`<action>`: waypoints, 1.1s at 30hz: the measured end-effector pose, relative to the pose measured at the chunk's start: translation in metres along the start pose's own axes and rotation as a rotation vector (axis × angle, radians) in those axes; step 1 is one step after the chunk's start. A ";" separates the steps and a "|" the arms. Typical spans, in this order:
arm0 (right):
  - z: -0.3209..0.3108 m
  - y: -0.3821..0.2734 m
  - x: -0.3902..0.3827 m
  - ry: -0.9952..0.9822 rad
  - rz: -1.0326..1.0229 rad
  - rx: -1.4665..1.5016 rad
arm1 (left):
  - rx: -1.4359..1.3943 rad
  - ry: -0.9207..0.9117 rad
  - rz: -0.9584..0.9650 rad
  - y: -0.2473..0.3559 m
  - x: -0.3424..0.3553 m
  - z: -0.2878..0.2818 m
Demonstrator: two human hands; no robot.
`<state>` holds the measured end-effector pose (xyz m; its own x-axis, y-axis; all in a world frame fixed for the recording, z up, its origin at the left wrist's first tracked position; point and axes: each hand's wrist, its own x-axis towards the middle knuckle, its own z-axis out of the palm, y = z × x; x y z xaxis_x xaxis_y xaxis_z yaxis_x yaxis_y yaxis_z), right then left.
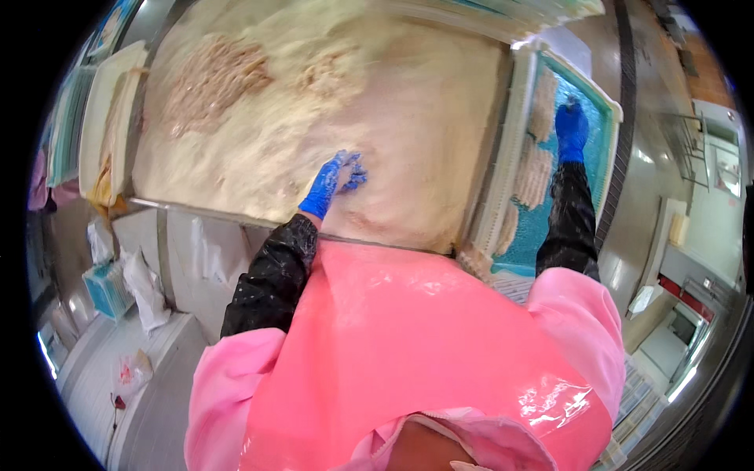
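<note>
A wide, shallow bed of pale cream breadcrumbs (314, 133) fills the long steel-edged trough in front of the person, and everything else here is placed by it. Near its front edge the blue-gloved left hand (334, 182) presses down into the crumbs, fingers spread and dusted white; whether anything lies under the palm I cannot tell. Toward the far left of the bed sits a coarser, browner patch of crumbs (212, 78).

Just right of the bed stands a teal plastic tray (609, 118) with a white rim. On it lie pale breaded strips (534, 173) in rows. The blue-gloved right hand (571, 129) reaches to the far part of that tray, fingers down on it; its grip is not clear.

To do this well, I judge the left hand should press evenly and turn the piece so that crumbs cover all sides, while the right sets strips apart, not overlapping.

Nearest the camera a glossy pink apron (393, 337) covers the person's front.
</note>
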<state>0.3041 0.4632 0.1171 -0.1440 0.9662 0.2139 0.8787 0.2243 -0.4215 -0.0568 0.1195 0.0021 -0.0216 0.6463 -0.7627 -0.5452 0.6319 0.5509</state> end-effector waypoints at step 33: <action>0.134 -0.208 -0.282 -0.556 -0.370 0.099 | 0.230 0.156 0.423 0.001 -0.018 -0.082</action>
<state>0.1011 0.1605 0.0267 -0.6638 0.7392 -0.1140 0.6841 0.5385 -0.4920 -0.1257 0.0736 -0.0116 -0.3352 0.8057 -0.4884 -0.2630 0.4178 0.8696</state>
